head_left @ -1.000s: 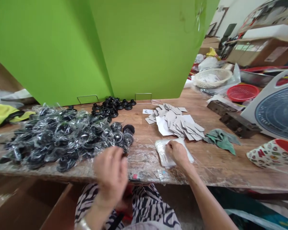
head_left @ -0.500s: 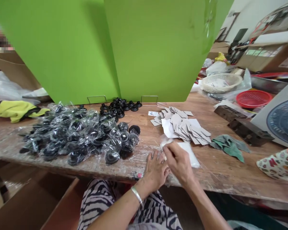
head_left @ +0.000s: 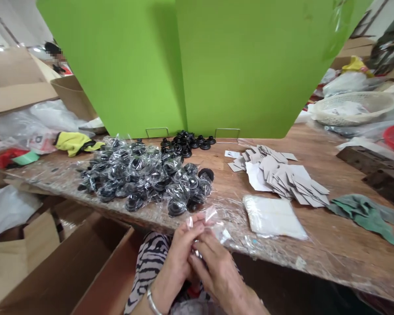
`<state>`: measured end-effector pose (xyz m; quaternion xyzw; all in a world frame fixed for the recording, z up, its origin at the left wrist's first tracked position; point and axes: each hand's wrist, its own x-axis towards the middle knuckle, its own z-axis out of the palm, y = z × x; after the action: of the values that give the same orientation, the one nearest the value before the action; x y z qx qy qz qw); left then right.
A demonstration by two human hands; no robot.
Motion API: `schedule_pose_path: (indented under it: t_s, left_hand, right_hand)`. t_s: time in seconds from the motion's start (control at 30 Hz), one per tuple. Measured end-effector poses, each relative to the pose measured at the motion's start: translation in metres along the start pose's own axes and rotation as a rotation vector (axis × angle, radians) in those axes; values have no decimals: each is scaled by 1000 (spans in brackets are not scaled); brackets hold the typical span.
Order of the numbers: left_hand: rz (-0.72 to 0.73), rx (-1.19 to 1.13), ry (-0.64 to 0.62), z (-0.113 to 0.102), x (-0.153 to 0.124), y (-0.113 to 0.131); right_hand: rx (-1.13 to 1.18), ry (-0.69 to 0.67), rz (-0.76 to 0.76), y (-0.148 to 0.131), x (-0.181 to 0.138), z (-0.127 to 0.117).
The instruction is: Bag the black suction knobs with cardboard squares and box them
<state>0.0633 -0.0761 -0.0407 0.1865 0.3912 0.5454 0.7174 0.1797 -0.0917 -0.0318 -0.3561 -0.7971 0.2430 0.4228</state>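
At the table's front edge, my left hand closes on a small clear plastic bag. My right hand is beside it, fingers curled on the same bag. Part of the bag sticks out past the fingertips; a shiny bit shows between the hands, but what is inside is hidden. Just beyond lies a heap of black round parts in clear bags. To the right is a flat stack of clear plastic bags. Loose grey cards are piled behind that stack.
A green board stands across the back, with unbagged black parts at its foot. A green rag and dark metal blocks lie at right. A yellow cloth is at left; a cardboard box stands below the edge.
My hands have moved away from the stack of bags, toward me and the table's front edge, and now come together around a bag. The view has turned left.
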Motion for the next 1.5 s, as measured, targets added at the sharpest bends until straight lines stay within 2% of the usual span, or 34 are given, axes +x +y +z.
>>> schedule_pose_path:
  t_s: [0.07,0.17,0.2,0.27,0.33,0.4,0.47,0.6,0.63,0.7,0.77,0.8,0.83,0.9,0.93,1.0,1.07,1.13,1.2,1.27,1.3,1.33,1.4,1.47,1.5]
  left_hand:
    - [-74,-36,71,-6,3,5]
    - [-137,-25,86,-17,1,11]
    - [-149,-18,81,-18,0,11]
    - [-165,-15,69,-17,-2,11]
    - [-134,17,101,-13,-3,8]
    - [-36,106,185,-9,-1,5]
    - [64,218,267,-7,1,3]
    - [133,369,299,-11,-1,4]
    - [206,437,338,-12,-3,5]
    - [466,644,448,-12,-9,5]
    - [678,855,446,-8,-15,3]
    - [681,913,383,-4,-18,1]
    - [607,917,295,0,-20,-1]
    - [370,812,156,7,-20,-7]
    - [276,749,130,8,-19,-9]
    - [196,706,142,6,-15,-12]
    - [181,808,160,-2,-11,-14]
    - [224,998,199,-10,-10,-17]
    - [406,1186,273,-15,-11,-20]
    - [624,1272,319,-14,-14,-22]
    - [670,1276,303,-13,-15,-22]
    - [653,1265,274,-12,-16,-21]
    - [501,1233,226,-10,-16,-16]
    - [354,1208,225,-8,-14,-10]
    - [318,1202,238,-8,-13,-7]
  right_hand:
    - [106,-5,89,3,-5,-5]
    - [244,143,480,22,-10,-24]
    - [345,148,617,29,-11,-27]
    - [618,63,829,37,-14,-27]
    - [847,-23,913,39,-16,-21]
    - [917,-21,906,37,-18,-13]
    - [861,5,875,34,-18,-7]
    - [751,66,915,36,-15,-5]
    - [745,99,925,37,-13,-6]
    - [701,159,913,39,-9,-8]
    - [624,184,877,37,-5,-7]
    - [594,187,859,35,-4,-5]
    - [573,187,844,33,-3,-1]
    - [535,184,832,29,-5,8]
    - [520,172,831,28,-7,12]
    - [541,100,847,29,-13,16]
    - [618,47,876,34,-18,14]
    - [618,79,878,38,-20,10]
    - [486,108,823,42,-20,8]
    - [383,32,757,46,-19,9]
    - [373,-16,745,48,-18,9]
    - [376,-51,744,49,-17,8]
    - [348,-72,726,49,-14,1]
    - [241,-56,615,44,-9,-12]
    - [164,-43,511,39,-7,-18]
